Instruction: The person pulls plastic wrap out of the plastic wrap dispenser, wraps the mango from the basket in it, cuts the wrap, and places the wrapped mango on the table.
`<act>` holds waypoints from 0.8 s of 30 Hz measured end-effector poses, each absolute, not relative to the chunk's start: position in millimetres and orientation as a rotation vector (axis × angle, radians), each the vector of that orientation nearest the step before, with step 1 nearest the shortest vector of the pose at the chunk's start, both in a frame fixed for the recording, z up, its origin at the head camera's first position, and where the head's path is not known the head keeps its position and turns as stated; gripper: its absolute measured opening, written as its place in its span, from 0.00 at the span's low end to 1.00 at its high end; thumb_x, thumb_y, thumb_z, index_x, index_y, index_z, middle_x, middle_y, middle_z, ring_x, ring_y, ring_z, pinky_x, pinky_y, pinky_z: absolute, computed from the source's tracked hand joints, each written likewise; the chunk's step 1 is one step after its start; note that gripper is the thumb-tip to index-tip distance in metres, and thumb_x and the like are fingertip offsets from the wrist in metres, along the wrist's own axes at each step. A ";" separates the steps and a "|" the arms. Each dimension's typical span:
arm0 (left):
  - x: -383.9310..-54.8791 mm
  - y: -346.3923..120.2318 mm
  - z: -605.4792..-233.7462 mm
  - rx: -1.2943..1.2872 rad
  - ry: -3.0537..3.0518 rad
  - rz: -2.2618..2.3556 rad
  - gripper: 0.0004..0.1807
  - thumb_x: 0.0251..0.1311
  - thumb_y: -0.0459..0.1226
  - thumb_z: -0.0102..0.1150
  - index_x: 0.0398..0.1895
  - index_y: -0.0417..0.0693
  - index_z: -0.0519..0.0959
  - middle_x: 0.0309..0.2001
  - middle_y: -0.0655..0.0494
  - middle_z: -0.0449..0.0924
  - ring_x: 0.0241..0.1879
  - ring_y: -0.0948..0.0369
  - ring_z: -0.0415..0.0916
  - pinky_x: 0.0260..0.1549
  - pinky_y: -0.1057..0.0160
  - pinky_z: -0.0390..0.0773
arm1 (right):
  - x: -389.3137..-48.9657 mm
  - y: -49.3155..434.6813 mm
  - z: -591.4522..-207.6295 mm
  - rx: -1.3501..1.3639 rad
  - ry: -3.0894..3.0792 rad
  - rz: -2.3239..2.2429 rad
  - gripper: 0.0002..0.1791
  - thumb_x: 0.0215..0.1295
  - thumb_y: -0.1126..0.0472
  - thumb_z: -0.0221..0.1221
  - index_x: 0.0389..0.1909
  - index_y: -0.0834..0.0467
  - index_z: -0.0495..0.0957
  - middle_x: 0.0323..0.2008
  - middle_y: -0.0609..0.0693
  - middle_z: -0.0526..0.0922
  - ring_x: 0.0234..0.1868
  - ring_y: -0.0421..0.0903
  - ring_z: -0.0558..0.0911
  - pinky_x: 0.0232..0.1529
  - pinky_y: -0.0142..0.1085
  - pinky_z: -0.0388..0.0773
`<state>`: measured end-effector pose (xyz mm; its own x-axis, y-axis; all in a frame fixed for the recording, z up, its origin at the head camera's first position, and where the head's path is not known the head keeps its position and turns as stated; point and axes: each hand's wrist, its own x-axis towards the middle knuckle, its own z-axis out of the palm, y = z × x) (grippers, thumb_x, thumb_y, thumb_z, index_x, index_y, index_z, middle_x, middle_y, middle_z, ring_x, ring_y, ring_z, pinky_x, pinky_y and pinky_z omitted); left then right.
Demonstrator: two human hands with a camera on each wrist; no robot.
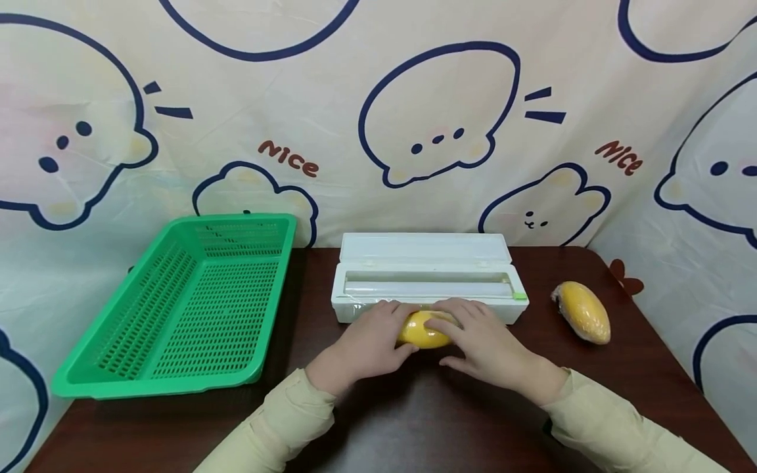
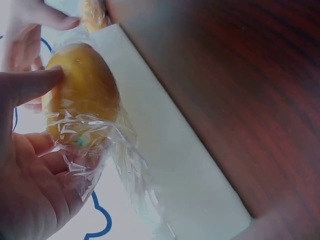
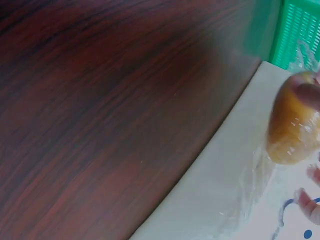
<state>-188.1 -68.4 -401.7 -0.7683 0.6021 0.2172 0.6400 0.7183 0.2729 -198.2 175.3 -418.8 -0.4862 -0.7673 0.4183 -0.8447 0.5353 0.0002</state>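
Note:
A yellow mango point(image 1: 424, 330) is held at the front edge of a white cling film box point(image 1: 343, 307), close over the table. Clear cling film point(image 2: 82, 165) covers its lower end in the left wrist view and trails down to the box. My left hand point(image 1: 374, 338) grips the mango from the left, thumb pressed on its skin and the other fingers under the film. From the right, my right hand point(image 1: 487, 341) curves its fingers over the mango, thumb held apart. In the right wrist view, fingertips point(image 3: 306, 205) show beside the film, the rest of that hand being out of frame.
The box's lid point(image 1: 422, 248) stands raised at the back, with a film roll point(image 1: 426, 289) inside. A green plastic basket point(image 1: 269, 328) stands on the left of the dark wooden table point(image 1: 402, 427). Another mango point(image 1: 582, 312), wrapped in film, lies on the right.

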 end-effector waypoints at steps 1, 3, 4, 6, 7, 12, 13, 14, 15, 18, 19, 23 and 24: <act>-188.4 -69.0 -400.5 -1.015 -2.809 -0.521 0.30 0.62 0.44 0.70 0.65 0.40 0.74 0.50 0.50 0.81 0.45 0.56 0.77 0.44 0.57 0.79 | -199.1 174.0 -419.8 1.324 -2.407 0.274 0.41 0.46 0.54 0.82 0.61 0.53 0.73 0.61 0.56 0.74 0.62 0.57 0.73 0.58 0.57 0.73; -188.8 -70.2 -398.9 -1.012 -2.815 -0.541 0.30 0.64 0.44 0.68 0.65 0.40 0.74 0.50 0.49 0.81 0.44 0.56 0.76 0.43 0.57 0.79 | -201.2 171.5 -421.5 1.312 -2.419 0.275 0.42 0.46 0.57 0.82 0.62 0.54 0.71 0.60 0.57 0.73 0.61 0.56 0.74 0.56 0.56 0.75; -188.8 -70.7 -398.2 -1.012 -2.817 -0.549 0.29 0.64 0.44 0.67 0.65 0.40 0.74 0.50 0.49 0.82 0.44 0.56 0.76 0.42 0.57 0.79 | -202.2 170.4 -422.3 1.303 -2.424 0.287 0.43 0.46 0.59 0.82 0.62 0.54 0.70 0.59 0.57 0.73 0.60 0.56 0.74 0.55 0.55 0.75; -189.5 -70.9 -397.6 -1.012 -2.815 -0.555 0.29 0.65 0.44 0.66 0.64 0.39 0.75 0.50 0.49 0.82 0.44 0.55 0.76 0.41 0.57 0.79 | -204.3 167.7 -423.2 1.293 -2.422 0.317 0.42 0.47 0.63 0.81 0.61 0.54 0.69 0.57 0.57 0.73 0.57 0.55 0.76 0.51 0.53 0.77; -190.0 -70.9 -397.5 -1.009 -2.815 -0.556 0.29 0.65 0.44 0.66 0.64 0.39 0.75 0.50 0.49 0.82 0.45 0.55 0.76 0.41 0.57 0.79 | -205.6 166.5 -423.6 1.293 -2.413 0.333 0.41 0.47 0.65 0.81 0.61 0.54 0.68 0.56 0.57 0.73 0.54 0.54 0.77 0.50 0.52 0.78; -190.9 -69.3 -399.4 -0.966 -2.804 -0.525 0.37 0.58 0.47 0.73 0.68 0.42 0.72 0.58 0.47 0.79 0.53 0.51 0.75 0.49 0.53 0.79 | -210.7 164.4 -422.0 1.301 -2.395 0.406 0.39 0.48 0.68 0.79 0.60 0.59 0.70 0.53 0.58 0.74 0.48 0.53 0.80 0.49 0.46 0.82; -191.0 -68.7 -400.5 -0.962 -2.789 -0.497 0.39 0.56 0.47 0.76 0.69 0.44 0.71 0.60 0.47 0.77 0.55 0.51 0.75 0.51 0.52 0.79 | -211.3 164.7 -421.4 1.295 -2.410 0.415 0.38 0.49 0.68 0.79 0.60 0.60 0.70 0.53 0.58 0.74 0.48 0.52 0.80 0.49 0.46 0.82; -191.1 -67.8 -402.0 -0.959 -2.766 -0.463 0.42 0.53 0.48 0.78 0.69 0.46 0.71 0.62 0.48 0.75 0.57 0.50 0.74 0.52 0.51 0.79 | -211.8 165.2 -420.7 1.284 -2.429 0.422 0.38 0.50 0.68 0.78 0.61 0.61 0.70 0.53 0.58 0.75 0.48 0.52 0.80 0.50 0.45 0.82; -191.3 -66.9 -403.8 -0.956 -2.737 -0.430 0.44 0.49 0.47 0.81 0.69 0.48 0.70 0.62 0.48 0.74 0.59 0.50 0.73 0.52 0.49 0.78 | -211.9 165.5 -419.8 1.269 -2.451 0.428 0.37 0.51 0.67 0.78 0.61 0.62 0.70 0.54 0.58 0.75 0.49 0.52 0.80 0.51 0.45 0.81; -193.6 -64.9 -410.2 -0.939 -2.633 -0.297 0.46 0.43 0.45 0.85 0.66 0.52 0.69 0.60 0.49 0.74 0.59 0.50 0.73 0.50 0.48 0.79 | -212.1 166.2 -418.0 1.234 -2.508 0.439 0.36 0.54 0.65 0.77 0.63 0.62 0.71 0.55 0.58 0.75 0.51 0.51 0.80 0.53 0.45 0.81; -194.4 -64.8 -411.8 -0.934 -2.602 -0.271 0.45 0.42 0.43 0.86 0.65 0.52 0.69 0.59 0.49 0.74 0.58 0.50 0.73 0.50 0.48 0.79 | -212.1 166.2 -417.7 1.226 -2.521 0.443 0.36 0.55 0.64 0.76 0.63 0.62 0.70 0.56 0.58 0.75 0.51 0.51 0.80 0.53 0.45 0.80; -198.5 -65.4 -418.4 -0.932 -2.508 -0.250 0.40 0.45 0.35 0.84 0.60 0.50 0.70 0.55 0.48 0.76 0.52 0.51 0.76 0.44 0.52 0.82 | -212.3 166.1 -417.5 1.210 -2.548 0.438 0.37 0.56 0.63 0.76 0.65 0.62 0.70 0.57 0.58 0.75 0.54 0.52 0.79 0.56 0.47 0.79; -199.3 -65.7 -419.3 -0.938 -2.490 -0.262 0.38 0.45 0.33 0.83 0.59 0.48 0.71 0.54 0.48 0.76 0.50 0.51 0.77 0.42 0.54 0.82 | -212.4 166.1 -417.7 1.206 -2.550 0.431 0.37 0.57 0.63 0.76 0.65 0.62 0.70 0.57 0.58 0.75 0.54 0.53 0.79 0.57 0.47 0.78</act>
<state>-199.3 -65.7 -419.3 -0.6594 0.5741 0.4855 0.6627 0.7488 0.0146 -212.4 166.1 -417.7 -0.6090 -0.6970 0.3785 -0.7827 0.6055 -0.1443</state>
